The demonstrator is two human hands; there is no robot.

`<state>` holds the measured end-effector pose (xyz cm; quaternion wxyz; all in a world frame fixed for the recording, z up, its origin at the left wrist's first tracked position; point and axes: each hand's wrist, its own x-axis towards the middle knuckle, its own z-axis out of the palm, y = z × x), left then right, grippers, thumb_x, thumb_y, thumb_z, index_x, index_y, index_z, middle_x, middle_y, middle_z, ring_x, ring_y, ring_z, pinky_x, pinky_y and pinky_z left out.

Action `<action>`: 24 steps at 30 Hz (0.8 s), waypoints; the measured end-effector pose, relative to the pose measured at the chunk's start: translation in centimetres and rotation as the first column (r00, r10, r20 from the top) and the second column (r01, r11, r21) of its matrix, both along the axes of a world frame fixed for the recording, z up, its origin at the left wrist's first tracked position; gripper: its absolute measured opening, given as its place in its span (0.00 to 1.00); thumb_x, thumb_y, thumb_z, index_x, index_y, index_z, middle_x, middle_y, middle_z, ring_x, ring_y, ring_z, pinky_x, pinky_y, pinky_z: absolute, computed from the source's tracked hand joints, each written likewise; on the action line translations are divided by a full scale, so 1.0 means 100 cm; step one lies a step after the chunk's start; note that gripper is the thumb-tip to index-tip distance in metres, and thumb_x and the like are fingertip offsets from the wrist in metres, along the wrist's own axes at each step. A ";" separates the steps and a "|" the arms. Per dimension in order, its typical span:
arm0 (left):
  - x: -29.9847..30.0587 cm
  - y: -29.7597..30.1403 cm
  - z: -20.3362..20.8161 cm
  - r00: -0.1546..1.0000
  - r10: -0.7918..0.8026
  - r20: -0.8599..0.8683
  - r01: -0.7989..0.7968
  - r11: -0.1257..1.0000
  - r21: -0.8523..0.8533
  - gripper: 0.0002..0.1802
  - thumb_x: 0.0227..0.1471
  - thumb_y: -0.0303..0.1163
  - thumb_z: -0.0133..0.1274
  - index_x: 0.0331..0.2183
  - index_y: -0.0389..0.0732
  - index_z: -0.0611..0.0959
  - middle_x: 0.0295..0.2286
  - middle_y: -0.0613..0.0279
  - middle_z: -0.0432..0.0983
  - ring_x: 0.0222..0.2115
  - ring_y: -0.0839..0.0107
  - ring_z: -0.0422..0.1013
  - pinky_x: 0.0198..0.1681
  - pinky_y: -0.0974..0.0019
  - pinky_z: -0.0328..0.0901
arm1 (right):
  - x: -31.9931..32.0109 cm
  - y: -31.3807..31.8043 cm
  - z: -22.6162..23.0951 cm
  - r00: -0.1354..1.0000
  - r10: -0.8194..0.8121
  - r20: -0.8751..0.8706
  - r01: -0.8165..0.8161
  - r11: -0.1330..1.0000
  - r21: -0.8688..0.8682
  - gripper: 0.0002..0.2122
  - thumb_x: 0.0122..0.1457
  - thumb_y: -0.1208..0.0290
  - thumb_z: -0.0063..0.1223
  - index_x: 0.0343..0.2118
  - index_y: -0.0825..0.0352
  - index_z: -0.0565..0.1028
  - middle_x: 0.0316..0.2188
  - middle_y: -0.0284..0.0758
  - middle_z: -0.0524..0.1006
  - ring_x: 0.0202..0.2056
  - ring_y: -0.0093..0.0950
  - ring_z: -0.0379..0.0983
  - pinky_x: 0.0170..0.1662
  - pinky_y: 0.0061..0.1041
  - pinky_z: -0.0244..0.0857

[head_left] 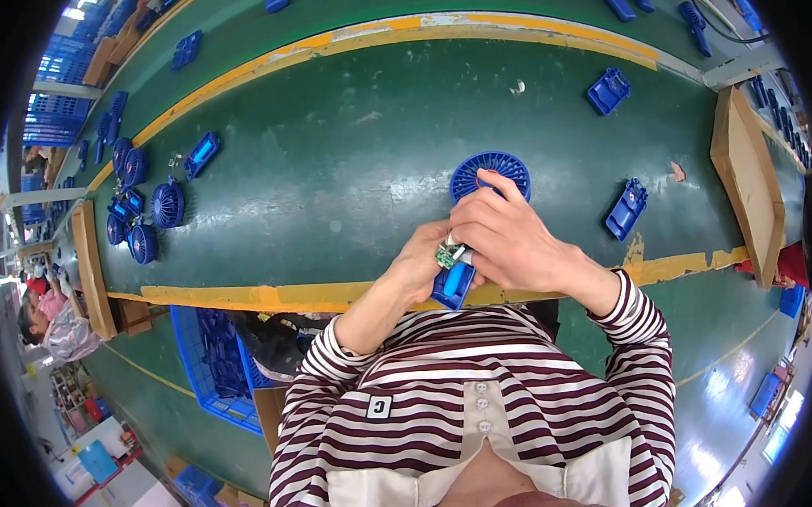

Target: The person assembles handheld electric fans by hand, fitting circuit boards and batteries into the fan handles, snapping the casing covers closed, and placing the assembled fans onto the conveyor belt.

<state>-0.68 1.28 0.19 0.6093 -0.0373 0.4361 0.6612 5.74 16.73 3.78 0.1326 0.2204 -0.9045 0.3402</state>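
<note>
At far left, a co-worker (pixel 64 332) sits beyond the end of a green tabletop (pixel 314 185), near an upright cardboard board (pixel 92 269). Round blue fans (pixel 167 204) cluster at the left of the tabletop, and just beside them lies a blue casing (pixel 202 155) with a light-blue insert. Below the yellow-marked near edge, a blue crate (pixel 179 351) holds dark blue parts.

At center, in striped sleeves, you work close to that edge. Your left hand (pixel 413 264) has its fingers clamped on a blue handle shell (pixel 452 297), which hangs tilted over the yellow edge with a light-blue cell (pixel 453 279) in it and a green circuit board (pixel 448 255) at its upper end. Your right hand (pixel 517 241) bends over the board from the other side; whether its fingers pinch anything, you cannot tell from this angle. Behind that hand and partly covered by it, a round blue fan head (pixel 490 166) lies on the tabletop.

To the right, two blue shells (pixel 626 208) lie well apart, short of a cardboard tray (pixel 752 188) at the tabletop's right end.
</note>
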 end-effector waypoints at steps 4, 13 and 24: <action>-0.001 -0.003 -0.002 0.998 -0.068 0.003 0.067 0.996 0.053 0.12 0.54 0.31 0.44 0.33 0.30 0.74 0.23 0.53 0.74 0.19 0.67 0.73 0.21 0.69 0.70 | -0.001 0.004 0.002 1.000 0.022 -0.013 -0.022 1.000 -0.006 0.10 0.36 0.79 0.56 0.26 0.68 0.71 0.29 0.34 0.70 0.37 0.31 0.68 0.55 0.44 0.49; 0.000 -0.002 -0.003 0.997 -0.061 -0.042 0.061 0.998 -0.005 0.12 0.53 0.32 0.43 0.32 0.31 0.74 0.23 0.53 0.74 0.18 0.67 0.73 0.20 0.68 0.70 | 0.003 -0.004 -0.007 0.971 -0.108 -0.214 0.104 0.994 -0.030 0.09 0.33 0.79 0.55 0.23 0.67 0.71 0.25 0.34 0.72 0.34 0.32 0.71 0.53 0.46 0.53; 0.011 0.009 0.007 0.939 0.330 -0.101 -0.333 0.943 -0.016 0.12 0.54 0.30 0.43 0.36 0.34 0.76 0.30 0.63 0.74 0.29 0.77 0.70 0.32 0.73 0.66 | 0.030 -0.011 -0.045 0.845 -0.329 -0.422 0.340 0.939 -0.049 0.09 0.34 0.78 0.54 0.23 0.67 0.71 0.30 0.35 0.73 0.38 0.34 0.70 0.53 0.50 0.51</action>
